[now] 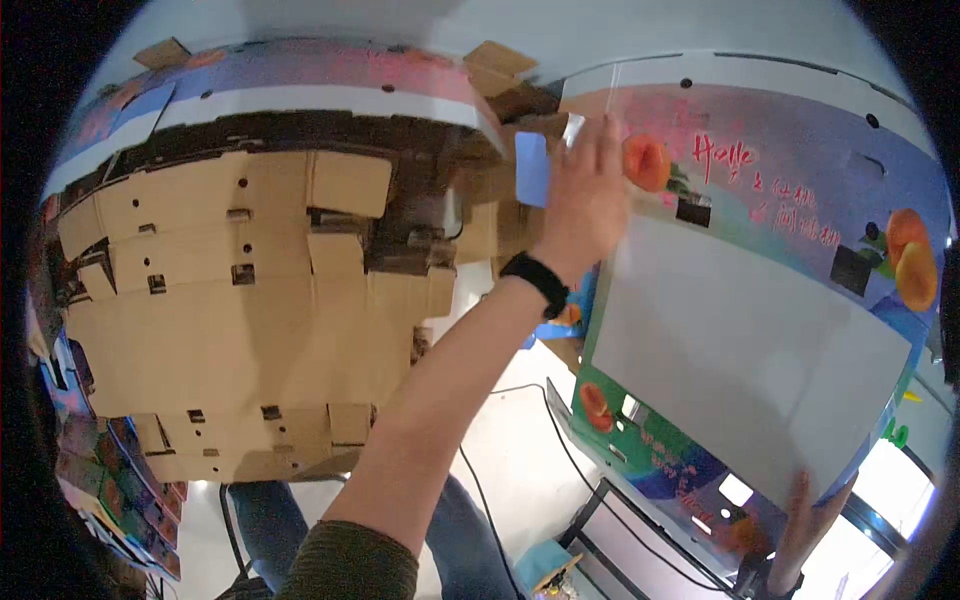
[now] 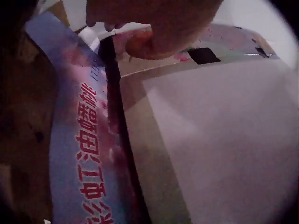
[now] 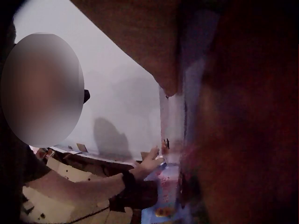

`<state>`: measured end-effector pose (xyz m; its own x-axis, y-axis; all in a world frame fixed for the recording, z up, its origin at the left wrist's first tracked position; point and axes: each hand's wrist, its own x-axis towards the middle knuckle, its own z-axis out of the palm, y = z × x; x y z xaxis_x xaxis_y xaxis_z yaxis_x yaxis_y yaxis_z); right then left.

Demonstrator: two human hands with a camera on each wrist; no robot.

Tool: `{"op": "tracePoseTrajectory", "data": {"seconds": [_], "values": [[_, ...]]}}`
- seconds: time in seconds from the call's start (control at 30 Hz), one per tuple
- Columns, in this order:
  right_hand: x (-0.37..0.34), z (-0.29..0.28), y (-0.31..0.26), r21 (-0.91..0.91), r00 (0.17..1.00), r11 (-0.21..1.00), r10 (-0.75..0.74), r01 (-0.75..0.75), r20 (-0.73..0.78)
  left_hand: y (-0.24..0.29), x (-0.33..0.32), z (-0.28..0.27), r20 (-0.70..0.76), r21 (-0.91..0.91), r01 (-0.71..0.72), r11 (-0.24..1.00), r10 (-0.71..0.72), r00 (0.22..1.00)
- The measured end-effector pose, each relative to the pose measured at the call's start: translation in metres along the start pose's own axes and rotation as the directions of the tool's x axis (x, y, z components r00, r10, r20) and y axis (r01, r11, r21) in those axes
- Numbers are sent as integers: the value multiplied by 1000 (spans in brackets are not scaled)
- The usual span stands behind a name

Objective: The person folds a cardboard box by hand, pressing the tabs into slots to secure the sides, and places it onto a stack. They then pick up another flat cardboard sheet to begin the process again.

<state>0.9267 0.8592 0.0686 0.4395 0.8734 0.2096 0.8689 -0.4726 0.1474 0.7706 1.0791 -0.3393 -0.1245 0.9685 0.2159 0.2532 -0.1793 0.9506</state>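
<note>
A large printed cardboard display panel (image 1: 740,180), with peaches, red lettering and a blank white area, stands tilted on the right in the head view. My left hand (image 1: 585,195) reaches to its upper left edge, fingers extended. In the left wrist view this hand (image 2: 182,23) lies over the top corner, beside a blue printed strip (image 2: 77,126) with red characters. At the panel's lower right corner, my right hand (image 1: 800,530) rests with thumb and fingers spread, one digit over the white face. The right wrist view is dark and blurred around this hand.
Brown cardboard (image 1: 240,330) with slots and flaps fills the left side. Black cables (image 1: 550,410) cross the white floor, and a black metal frame (image 1: 600,500) stands under the panel. Printed boxes (image 1: 110,480) are stacked at lower left. A pale wall (image 1: 400,25) rises behind.
</note>
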Motion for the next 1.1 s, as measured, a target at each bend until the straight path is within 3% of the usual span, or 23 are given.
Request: {"op": "tracePoseTrajectory", "data": {"seconds": [0.03,0.13,0.23,0.33,0.4,0.43,0.53,0.57,0.67,0.77,0.9,1.0,1.1], "values": [[2,2,-2,15,1000,1000,20,-19,-13,1,-12,-17,-68,-51,-1,999,-2,998],[5,2,-8,-1,999,1000,25,-25,32,-10,-60,-44,-68,-61,156,986,-160,985],[5,4,-17,38,1000,999,29,-29,11,-14,-131,-43,-95,71,333,940,-326,940],[5,3,-23,-10,1000,1000,-13,13,27,-6,-175,-22,133,-140,716,684,-703,698],[5,6,-21,14,1000,1000,7,-7,8,6,-178,-19,314,-293,722,627,-650,692],[6,6,-21,23,1000,1000,14,-14,-3,18,-179,-12,203,-209,612,763,-578,790],[7,5,-21,-15,999,998,-53,53,11,42,-166,-11,362,-179,591,787,-506,783],[7,6,-22,-44,999,998,-39,39,2,39,-169,-4,265,-229,530,816,-472,841],[8,6,-24,-63,1000,998,-15,15,-4,38,-170,-3,281,-248,544,801,-478,832],[8,3,-16,-22,1000,1000,-5,5,5,35,-162,-8,291,-101,509,855,-464,837],[7,4,-18,-70,1000,997,12,-14,-27,16,-158,10,199,-24,312,950,-301,933],[7,1,-13,-83,1000,997,-1,1,-3,25,-159,33,130,118,399,910,-412,902],[8,-1,-10,-74,1000,997,2,-2,-8,27,-155,42,241,39,570,821,-562,792]]}}
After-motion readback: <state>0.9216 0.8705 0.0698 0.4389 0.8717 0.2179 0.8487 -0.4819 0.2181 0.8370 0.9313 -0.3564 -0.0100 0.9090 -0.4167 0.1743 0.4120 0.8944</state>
